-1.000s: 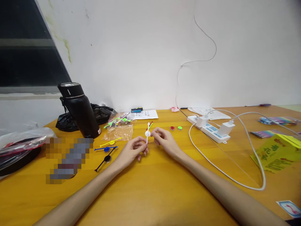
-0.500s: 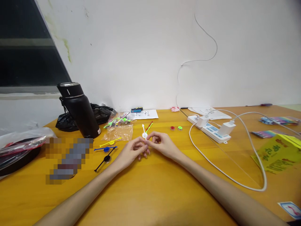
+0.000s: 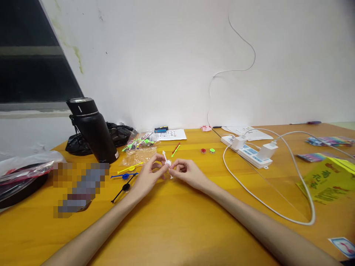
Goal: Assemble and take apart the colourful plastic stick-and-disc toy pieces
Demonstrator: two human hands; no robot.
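We note both hands low over the middle of the tabletop point(image 3: 177, 229), fingertips drawn in close to each other. Our left hand point(image 3: 151, 173) pinches a white arrow spinner point(image 3: 168, 162) at its round hub, thumb against forefinger; our right hand point(image 3: 190, 174) has thumb and fingers closed in at the same hub from the other side. The spinner is between the two, tilted, arrowhead up and away from us, tail below the fingertips. Just beyond, a red arrow point(image 3: 176, 147) and a green arrow point(image 3: 174, 152) lie side by side. Beside our left forearm: yellow spinner point(image 3: 132, 168), blue spinner point(image 3: 126, 176), black spinner point(image 3: 125, 187). Off to the right, near each other, a red disc point(image 3: 203, 151) and a green disc point(image 3: 212, 151); farther right, a white power strip point(image 3: 251, 156) with chargers plugged in. A black bottle point(image 3: 95, 133) stands at left.
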